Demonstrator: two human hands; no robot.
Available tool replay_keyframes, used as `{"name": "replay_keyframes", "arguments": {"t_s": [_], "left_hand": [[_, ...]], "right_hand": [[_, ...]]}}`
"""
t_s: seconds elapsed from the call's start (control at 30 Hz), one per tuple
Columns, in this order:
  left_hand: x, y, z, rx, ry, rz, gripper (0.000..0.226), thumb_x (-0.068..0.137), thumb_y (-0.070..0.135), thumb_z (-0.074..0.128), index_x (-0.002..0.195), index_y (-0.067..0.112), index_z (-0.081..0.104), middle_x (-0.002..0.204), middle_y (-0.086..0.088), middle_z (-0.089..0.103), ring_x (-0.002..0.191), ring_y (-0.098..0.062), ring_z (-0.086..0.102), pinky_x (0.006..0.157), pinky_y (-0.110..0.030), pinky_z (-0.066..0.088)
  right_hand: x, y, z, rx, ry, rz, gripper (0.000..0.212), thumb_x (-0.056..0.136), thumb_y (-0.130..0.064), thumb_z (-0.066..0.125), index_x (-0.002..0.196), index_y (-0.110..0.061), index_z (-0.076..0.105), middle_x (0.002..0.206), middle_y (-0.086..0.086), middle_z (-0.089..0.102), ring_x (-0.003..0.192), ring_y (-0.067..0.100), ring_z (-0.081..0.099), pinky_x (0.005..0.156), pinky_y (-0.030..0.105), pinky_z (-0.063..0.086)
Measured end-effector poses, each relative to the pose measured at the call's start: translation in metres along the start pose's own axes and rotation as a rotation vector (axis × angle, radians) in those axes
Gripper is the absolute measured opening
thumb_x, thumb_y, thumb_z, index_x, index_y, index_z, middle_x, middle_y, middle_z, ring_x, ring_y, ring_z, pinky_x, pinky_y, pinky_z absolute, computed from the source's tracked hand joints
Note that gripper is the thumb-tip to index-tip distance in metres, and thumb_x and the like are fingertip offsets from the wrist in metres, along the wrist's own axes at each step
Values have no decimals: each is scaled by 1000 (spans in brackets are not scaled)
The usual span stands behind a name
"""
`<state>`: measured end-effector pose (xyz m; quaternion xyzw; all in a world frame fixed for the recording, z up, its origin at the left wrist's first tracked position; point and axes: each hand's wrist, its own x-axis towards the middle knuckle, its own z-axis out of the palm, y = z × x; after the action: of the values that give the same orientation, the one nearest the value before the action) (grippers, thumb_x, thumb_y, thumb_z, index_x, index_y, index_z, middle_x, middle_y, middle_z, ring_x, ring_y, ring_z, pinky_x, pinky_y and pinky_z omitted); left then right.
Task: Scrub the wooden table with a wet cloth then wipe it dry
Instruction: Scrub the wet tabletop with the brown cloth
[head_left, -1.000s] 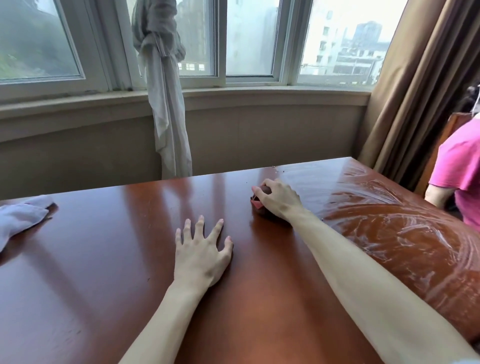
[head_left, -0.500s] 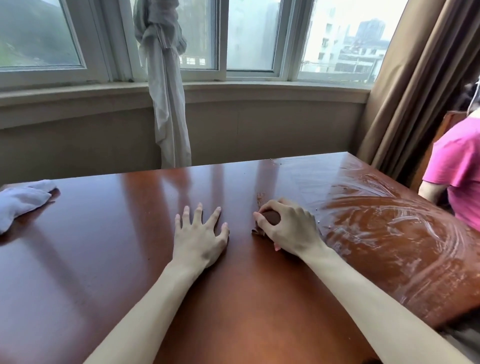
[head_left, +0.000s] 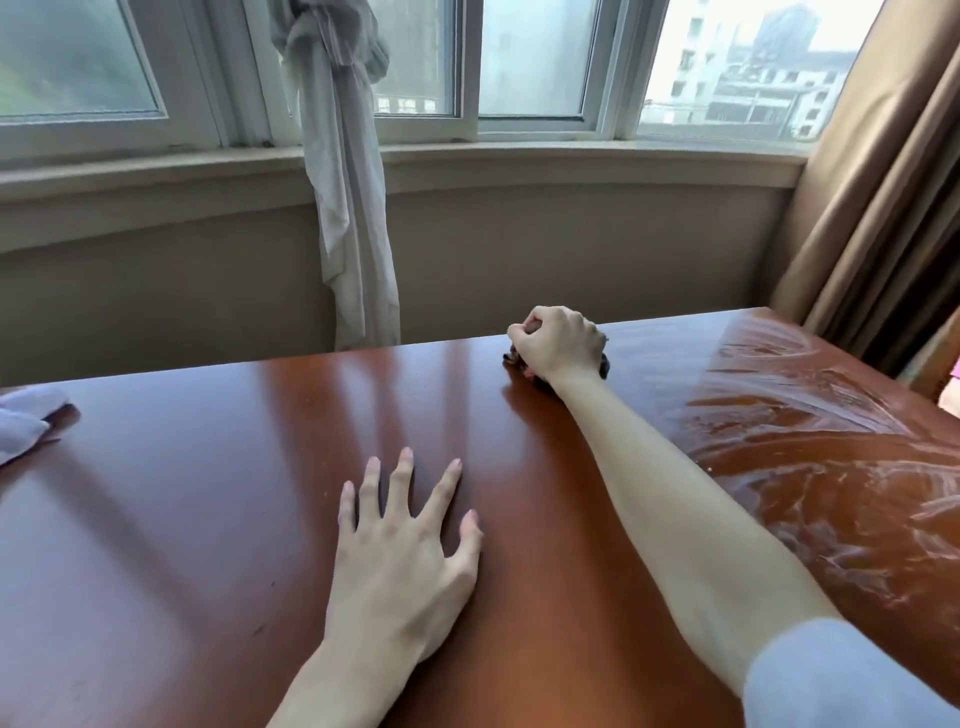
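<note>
- The right hand (head_left: 558, 343), at about 1 o'clock by the table's far edge, has its fingers curled tight round a small dark wad, probably the wet cloth (head_left: 602, 368), though little of it shows.
- The left hand (head_left: 402, 540) lies flat on the table (head_left: 182, 519) near 6 o'clock, fingers spread, holding nothing.
- Soapy swirls (head_left: 810, 441) cover the table towards 3 o'clock.
- A pale cloth (head_left: 23, 423) rests at the 9 o'clock edge, well apart from both hands.
</note>
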<state>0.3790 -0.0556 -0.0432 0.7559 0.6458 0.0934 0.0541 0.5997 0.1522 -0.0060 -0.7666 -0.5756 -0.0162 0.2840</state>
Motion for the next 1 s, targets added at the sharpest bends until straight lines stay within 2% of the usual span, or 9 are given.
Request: {"name": "replay_keyframes", "arguments": {"t_s": [0.17,0.33,0.47,0.53,0.63,0.77,0.9,1.0], "left_hand": [[0,0,-2,-29,-20,8,68,90,66,9,156,52,6,169,2,5,155,-26,-5,125,-47,-4],[3,0,-7,-16,-76,24,61,98,64,25,157,49,18,168,-4,11,154,-33,6,125,-49,2],[16,-9,-34,-62,-179,60,58,99,60,33,154,43,32,162,-10,29,144,-37,29,120,-45,23],[20,-20,-44,-56,-152,52,58,99,58,34,154,41,33,158,-12,33,143,-35,32,118,-45,28],[20,-38,-40,37,-52,26,59,98,62,33,154,43,31,163,-11,26,150,-34,20,122,-51,17],[21,-61,-25,16,-70,23,61,97,66,29,154,47,26,166,-8,17,153,-33,8,123,-53,7],[23,-70,-10,-22,-36,29,65,93,69,21,155,49,20,167,-4,15,154,-30,6,124,-52,3],[21,-68,-9,-6,-17,26,74,85,71,9,156,51,14,167,-1,12,154,-27,2,125,-50,0]], "right_hand": [[-57,2,-28,0,-62,-49,22,82,-44,61,88,-29,75,98,-1,71,97,31,66,77,32,41],[-178,4,-90,-17,-210,-222,30,85,-60,53,99,-41,71,98,-9,69,98,22,66,81,33,46],[-281,-6,-124,8,-219,-402,42,82,-70,47,113,-47,65,95,-12,62,98,12,64,81,33,52],[-304,-10,-124,33,-199,-434,42,82,-69,50,115,-47,62,99,-14,58,100,9,58,78,31,48],[-296,-13,-113,27,-131,-426,36,81,-63,52,109,-43,64,98,-13,59,95,10,61,76,32,52],[-242,-21,-80,13,-81,-400,36,75,-58,55,99,-35,69,87,-7,63,83,18,67,72,34,55],[-160,-33,-42,-10,-103,-355,35,72,-58,63,91,-31,71,88,-6,66,83,25,68,75,33,51],[-101,-42,-13,-25,-115,-343,26,73,-55,66,79,-30,60,90,-4,67,86,29,66,73,34,44]]}}
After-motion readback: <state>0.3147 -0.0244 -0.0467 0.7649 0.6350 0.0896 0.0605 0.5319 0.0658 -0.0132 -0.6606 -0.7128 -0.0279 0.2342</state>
